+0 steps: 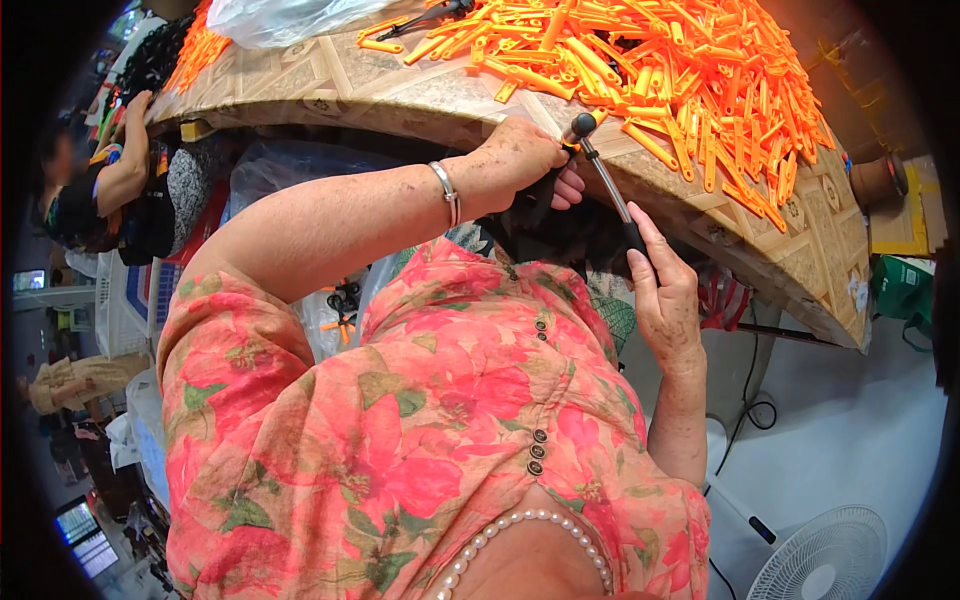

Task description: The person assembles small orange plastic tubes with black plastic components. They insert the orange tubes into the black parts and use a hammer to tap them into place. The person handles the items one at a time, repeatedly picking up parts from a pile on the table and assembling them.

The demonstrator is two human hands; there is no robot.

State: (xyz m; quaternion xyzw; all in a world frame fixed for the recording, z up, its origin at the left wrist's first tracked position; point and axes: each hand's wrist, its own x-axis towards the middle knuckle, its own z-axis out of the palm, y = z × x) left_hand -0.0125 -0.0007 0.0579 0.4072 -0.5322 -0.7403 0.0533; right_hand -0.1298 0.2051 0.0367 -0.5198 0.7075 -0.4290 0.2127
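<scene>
My left hand (525, 160) is closed at the table's near edge, round a dark part that is mostly hidden by the fingers. A small orange tip (599, 116) shows just past its thumb. My right hand (662, 290) grips the black lower end of a thin metal rod (606, 182). The rod slants up to the left, and its rounded black head (583, 125) meets the part at my left fingertips. Beyond both hands lies a big heap of flat orange plastic pieces (690, 90), some with slots.
The patterned table (330, 75) curves across the front. A black piece (430, 16) and a clear plastic bag (290, 20) lie on it. Another person (120, 190) sits far left. A white fan (820, 565) stands lower right, near a black cable (752, 405).
</scene>
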